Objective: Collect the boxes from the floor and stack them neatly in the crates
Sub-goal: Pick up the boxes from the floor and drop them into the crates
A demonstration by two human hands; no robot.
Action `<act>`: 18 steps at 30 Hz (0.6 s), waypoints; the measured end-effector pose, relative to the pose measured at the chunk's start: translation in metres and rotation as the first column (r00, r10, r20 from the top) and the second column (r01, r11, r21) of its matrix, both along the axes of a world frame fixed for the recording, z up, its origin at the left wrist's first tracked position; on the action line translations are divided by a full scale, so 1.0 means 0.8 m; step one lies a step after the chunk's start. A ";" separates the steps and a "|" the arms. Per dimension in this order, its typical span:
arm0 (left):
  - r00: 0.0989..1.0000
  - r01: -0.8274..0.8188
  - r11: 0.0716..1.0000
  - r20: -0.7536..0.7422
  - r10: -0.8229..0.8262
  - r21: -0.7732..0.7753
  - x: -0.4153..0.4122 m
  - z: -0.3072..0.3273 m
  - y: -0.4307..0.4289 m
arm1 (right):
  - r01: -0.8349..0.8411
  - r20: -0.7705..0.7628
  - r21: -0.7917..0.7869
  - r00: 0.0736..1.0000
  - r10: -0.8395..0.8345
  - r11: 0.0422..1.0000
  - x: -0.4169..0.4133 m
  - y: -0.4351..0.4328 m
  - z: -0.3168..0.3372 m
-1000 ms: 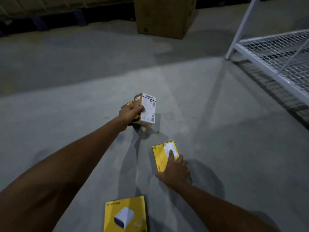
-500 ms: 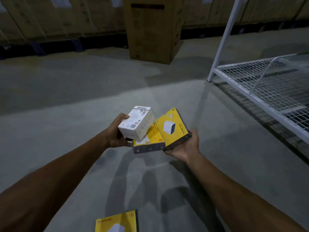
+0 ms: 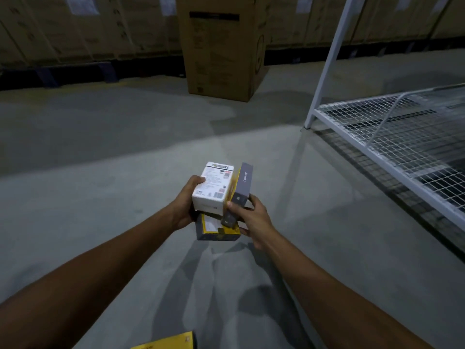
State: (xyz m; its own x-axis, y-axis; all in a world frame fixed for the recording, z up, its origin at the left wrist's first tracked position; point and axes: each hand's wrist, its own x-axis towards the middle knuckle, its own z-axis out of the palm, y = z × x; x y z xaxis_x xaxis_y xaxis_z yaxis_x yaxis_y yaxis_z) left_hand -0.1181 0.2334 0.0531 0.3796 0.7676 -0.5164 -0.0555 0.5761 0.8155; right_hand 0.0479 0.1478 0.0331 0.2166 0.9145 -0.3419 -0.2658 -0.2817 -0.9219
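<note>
Concrete floor (image 3: 125,197), hand-held boxes (image 3: 214,187)

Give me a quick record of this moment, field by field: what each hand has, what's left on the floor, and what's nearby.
left hand: grips white box, flat yellow box beneath it
right hand: holds grey-sided yellow box on edge against the white box
floor: one yellow box at the bottom edge
nearby: wire rack right, large carton ahead
crates: none visible
</note>
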 end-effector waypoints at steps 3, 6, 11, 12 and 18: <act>1.000 -0.009 1.000 0.023 0.009 -0.016 0.002 -0.009 0.008 | 0.034 0.048 0.030 0.998 -0.035 0.999 -0.001 0.003 -0.004; 1.000 -0.026 1.000 0.017 0.026 -0.013 0.006 -0.017 0.012 | 0.102 0.024 0.028 0.994 -0.103 0.994 -0.003 0.005 -0.004; 0.993 -0.077 0.997 0.085 0.079 -0.031 0.009 -0.025 0.018 | 0.308 -0.241 -0.186 0.906 -0.347 0.933 0.007 0.010 -0.005; 0.990 -0.086 0.995 0.108 0.090 -0.039 0.008 -0.027 0.020 | 0.307 -0.302 -0.234 0.879 -0.369 0.923 0.010 0.011 -0.005; 0.945 -0.161 0.983 0.274 0.179 -0.086 0.008 -0.030 0.023 | 0.151 -0.499 -0.310 0.814 -0.296 0.939 0.013 0.012 -0.007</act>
